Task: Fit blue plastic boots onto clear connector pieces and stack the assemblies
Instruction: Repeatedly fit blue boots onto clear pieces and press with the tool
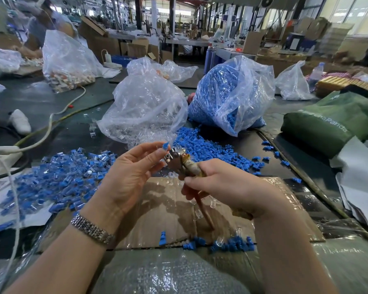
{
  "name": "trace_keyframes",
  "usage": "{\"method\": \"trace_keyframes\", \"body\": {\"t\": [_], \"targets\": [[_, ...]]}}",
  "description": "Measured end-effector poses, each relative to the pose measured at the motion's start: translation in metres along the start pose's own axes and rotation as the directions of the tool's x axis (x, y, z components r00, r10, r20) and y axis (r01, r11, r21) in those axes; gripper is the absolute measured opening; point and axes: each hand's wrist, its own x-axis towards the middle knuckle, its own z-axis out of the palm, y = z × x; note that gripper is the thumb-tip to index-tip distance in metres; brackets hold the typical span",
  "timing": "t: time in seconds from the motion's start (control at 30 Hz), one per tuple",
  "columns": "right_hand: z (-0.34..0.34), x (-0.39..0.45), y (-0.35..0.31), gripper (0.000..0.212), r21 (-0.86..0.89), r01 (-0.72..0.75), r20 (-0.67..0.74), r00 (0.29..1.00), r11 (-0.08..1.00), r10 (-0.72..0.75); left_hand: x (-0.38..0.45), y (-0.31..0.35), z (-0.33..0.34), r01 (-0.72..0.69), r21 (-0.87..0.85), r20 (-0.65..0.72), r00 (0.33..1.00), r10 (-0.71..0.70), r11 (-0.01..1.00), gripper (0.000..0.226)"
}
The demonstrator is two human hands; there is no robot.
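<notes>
Blue boot (pixel 165 145) pinched at left hand (pixel 129 175) fingertips; right hand (pixel 225 185) grips tool (pixel 191 166).

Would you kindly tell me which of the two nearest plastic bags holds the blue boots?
The right bag, packed with blue boots; the left bag holds clear pieces.

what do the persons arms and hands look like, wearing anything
Both forearms are bare, no sleeves or gloves in view. The left hand has a silver metal link watch band on its wrist. The right hand and its wrist wear nothing visible, no rings showing.
</notes>
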Motion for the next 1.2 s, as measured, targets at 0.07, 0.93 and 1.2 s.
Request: {"method": "trace_keyframes", "body": {"t": [0.07,0.93,1.2], "targets": [[0.002,0.000,-0.001,0.021,0.033,0.020,-0.003,1.000,0.999,-0.020,0.001,-0.002,0.001,-0.013,0.025,-0.004,1.000,0.013,1.000,0.036],[-0.029,0.008,0.025,0.031,-0.307,-0.317,-0.419,0.892,0.897,0.171,-0.001,0.003,-0.019,0.066,0.907,-0.265,0.857,0.442,0.417,0.009],[-0.030,0.017,0.065,0.030,-0.357,-0.668,-0.516,0.724,0.653,0.458,-0.005,0.006,-0.022,0.316,0.938,-0.224,0.866,0.448,-0.142,0.009]]}}
